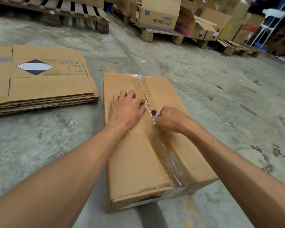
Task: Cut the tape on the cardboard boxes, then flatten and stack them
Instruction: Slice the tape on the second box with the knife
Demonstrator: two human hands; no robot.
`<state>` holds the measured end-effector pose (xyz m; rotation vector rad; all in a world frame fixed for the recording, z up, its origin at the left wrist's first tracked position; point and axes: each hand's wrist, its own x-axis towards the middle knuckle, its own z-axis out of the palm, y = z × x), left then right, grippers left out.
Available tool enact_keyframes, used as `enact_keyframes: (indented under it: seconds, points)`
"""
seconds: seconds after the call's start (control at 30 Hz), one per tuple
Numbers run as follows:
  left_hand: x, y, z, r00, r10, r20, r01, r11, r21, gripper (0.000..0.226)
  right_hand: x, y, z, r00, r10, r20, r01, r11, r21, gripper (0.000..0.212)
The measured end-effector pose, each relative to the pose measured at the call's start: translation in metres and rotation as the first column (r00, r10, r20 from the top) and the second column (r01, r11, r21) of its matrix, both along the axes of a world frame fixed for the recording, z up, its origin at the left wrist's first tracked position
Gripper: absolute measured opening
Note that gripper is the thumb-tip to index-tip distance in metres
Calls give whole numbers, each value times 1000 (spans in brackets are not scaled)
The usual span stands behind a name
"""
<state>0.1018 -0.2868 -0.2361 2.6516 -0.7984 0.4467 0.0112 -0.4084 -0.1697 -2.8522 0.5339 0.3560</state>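
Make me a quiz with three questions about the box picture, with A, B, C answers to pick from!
1. Where is the stack of flattened boxes?
A. On the floor, left of the taped box
B. On top of the taped box
C. On a wooden pallet

2. What colours is the diamond label on that stack?
A. Red and yellow
B. Black and white
C. All green

3. What is the right hand doing?
A. Resting flat and holding nothing
B. Lifting a flap
C. Gripping a cutter at the tape

Answers:
1. A, the stack lies on the concrete beside the taped box.
2. B, a white band sits between black tips.
3. C, its fingers curl round the cutter on the tape seam, while the left hand presses on the box top.
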Motion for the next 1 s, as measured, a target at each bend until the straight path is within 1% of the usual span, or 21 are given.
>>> enact_keyframes:
  seconds: [0.07,0.13,0.33,0.53,0.7,0.77,0.87,0.9,1.0]
  points:
    - [-1,1,1,1000,-12,-8,12,999,37,40,-11,4,-6,1000,-7,-10,7,1000,-19,12]
    - [-1,2,2,1000,-26,-12,27,997,69,41,-17,7,-10,1000,-13,14,14,999,-37,13]
    - [1,2,2,994,-87,-59,94,988,123,45,-30,13,-7,999,-28,29,29,999,-33,13]
    - [1,3,3,992,-101,-73,111,982,155,55,-50,11,-14,998,-52,-33,52,999,-5,15]
    - [-2,4,5,992,-91,-92,106,979,175,60,-60,19,-6,995,-80,-55,81,997,8,35]
    - [-1,3,5,991,-90,-95,106,979,177,61,-64,21,-4,996,-37,-85,37,999,5,41]
    - [0,4,5,990,-86,-113,105,980,170,65,-67,23,-2,993,-31,-113,33,999,15,51]
    - [0,4,5,989,-84,-120,104,979,173,68,-67,23,-1,992,-32,-124,34,999,13,49]
    - [-1,4,6,990,-75,-123,98,977,190,77,-71,24,4,992,-70,-106,73,997,26,34]
